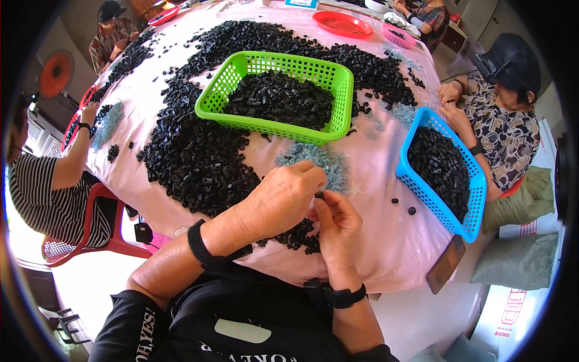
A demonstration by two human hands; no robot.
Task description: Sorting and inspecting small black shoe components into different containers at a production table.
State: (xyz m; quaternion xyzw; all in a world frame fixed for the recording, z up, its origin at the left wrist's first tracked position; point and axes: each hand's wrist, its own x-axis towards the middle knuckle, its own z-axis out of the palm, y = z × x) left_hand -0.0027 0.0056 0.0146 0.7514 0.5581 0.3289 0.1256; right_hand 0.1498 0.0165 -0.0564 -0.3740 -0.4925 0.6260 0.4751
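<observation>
My left hand [289,188] and my right hand [339,228] meet over the near side of the table, their fingertips almost touching. A small black plastic part [319,195] shows between them, pinched by the right thumb and fingers. The left fingers are pressed together at it; what they hold is hidden behind the knuckles. Just beyond my hands lies a heap of tiny bluish-grey, wiry pieces [336,164], perhaps small springs. To the left spreads a large pile of black plastic parts [199,160], and a few more [300,236] lie beneath my wrists.
A green basket [274,131] of black parts stands mid-table. At right are a blue basket [422,202], two loose black pieces [412,210] and a phone [445,265] by the edge. Other people work at left, right and far side. A red tray [342,25] lies far off.
</observation>
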